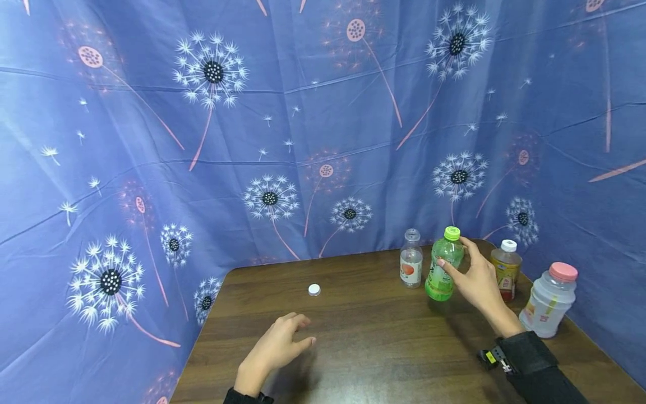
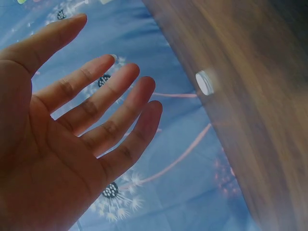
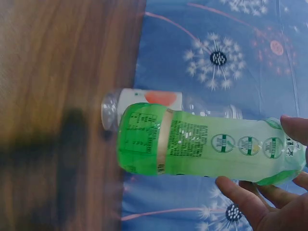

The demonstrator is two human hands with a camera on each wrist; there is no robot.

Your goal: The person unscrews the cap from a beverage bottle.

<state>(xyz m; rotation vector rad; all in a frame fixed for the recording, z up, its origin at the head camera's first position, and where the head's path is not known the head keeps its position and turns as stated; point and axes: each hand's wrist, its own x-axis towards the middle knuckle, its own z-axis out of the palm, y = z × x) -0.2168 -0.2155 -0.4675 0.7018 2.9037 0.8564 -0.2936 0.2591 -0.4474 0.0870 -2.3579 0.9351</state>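
Observation:
In the head view my right hand (image 1: 478, 278) grips a green plastic bottle (image 1: 441, 275) with a light green cap, thumb on one side and fingers on the other. The bottle leans slightly, and a shadow lies under its base. Printed text and round emblems show on the green bottle (image 3: 192, 144) in the right wrist view. My left hand (image 1: 277, 345) hovers over the front of the table, fingers loosely bent and holding nothing. The left wrist view shows its palm (image 2: 57, 159) with fingers spread. Beyond it lies a small white cap (image 1: 314, 289).
A clear, uncapped bottle (image 1: 411, 261) with a fruit label stands left of the green one. To the right are a white-capped bottle (image 1: 506, 266) of amber liquid and a pink-lidded jar (image 1: 549, 303). A blue dandelion-print curtain (image 1: 313, 134) surrounds the brown wooden table (image 1: 368, 331).

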